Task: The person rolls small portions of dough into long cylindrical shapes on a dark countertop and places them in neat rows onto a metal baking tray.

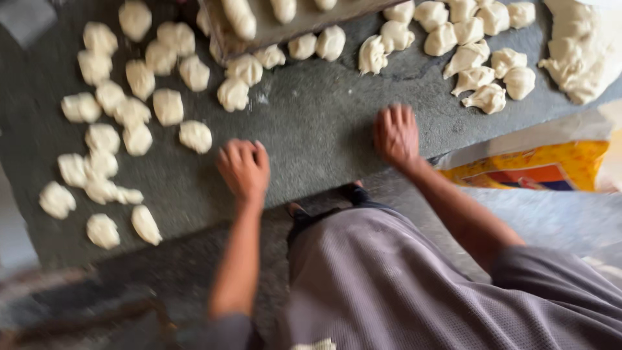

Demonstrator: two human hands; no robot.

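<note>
Your left hand (244, 167) lay palm-down on the table (311, 129), fingers curled, grasping nothing I could see; the nearest dough piece (195, 136) sat just beyond it toward the table's left edge; your right hand (396, 133) was spread flat.

The worktop (311, 123) was grey stone or concrete, matt and rough-grained. On it lay pale dough pieces (168, 107) — soft, matt, floury-looking, their surfaces creased and folded — and a larger dough mass (583, 52) of the same dull cream. The tray (304, 23) at the top looked like worn, dull metal. A glossy yellow plastic sack (538, 165) lay beside the worktop, and the person's grey garment (389, 279) was a finely ribbed, matt cloth.
</note>
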